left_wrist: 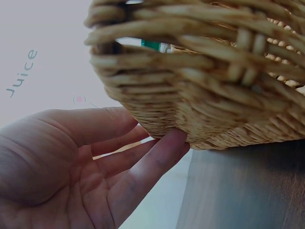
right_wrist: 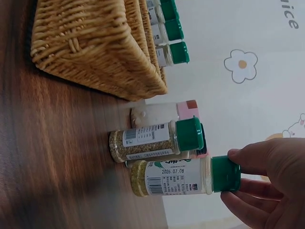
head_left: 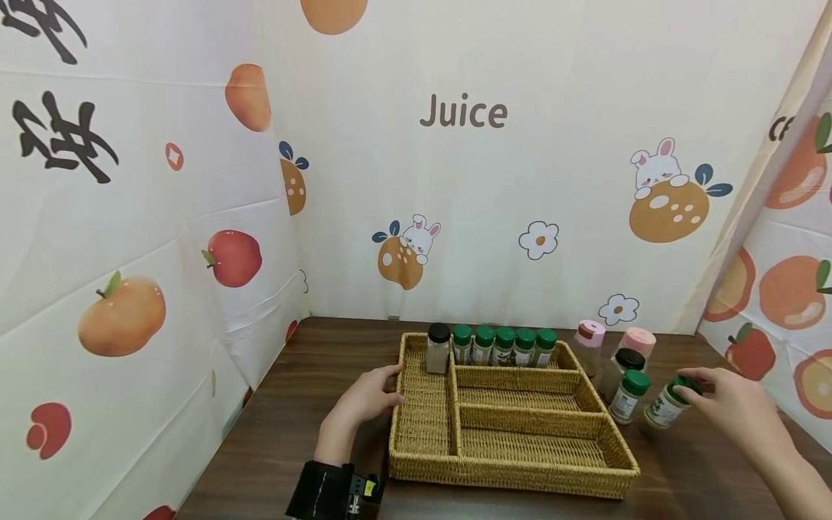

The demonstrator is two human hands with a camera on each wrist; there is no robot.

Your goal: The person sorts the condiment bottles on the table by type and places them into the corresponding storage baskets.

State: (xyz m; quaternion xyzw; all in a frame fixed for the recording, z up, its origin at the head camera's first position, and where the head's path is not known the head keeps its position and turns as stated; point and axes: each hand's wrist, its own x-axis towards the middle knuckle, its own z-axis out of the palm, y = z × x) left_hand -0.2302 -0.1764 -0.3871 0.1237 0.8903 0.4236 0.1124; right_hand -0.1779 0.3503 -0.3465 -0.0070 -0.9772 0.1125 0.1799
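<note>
1. My right hand (head_left: 734,404) pinches the green cap of a spice jar (head_left: 664,409) on the desk (head_left: 299,433), right of the basket (head_left: 422,426).
2. My left hand (head_left: 367,396), grip released, touches the basket's left wall, probably to steady it.

Green-capped spice jar (head_left: 666,406) stands upright on the table, right of the wicker tray (head_left: 513,462).

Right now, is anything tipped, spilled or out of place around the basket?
Only the green-capped jar under the right hand leans; fingers grip its cap. The other jars stand upright, no spill shows. The left hand touches the basket wall.
</note>
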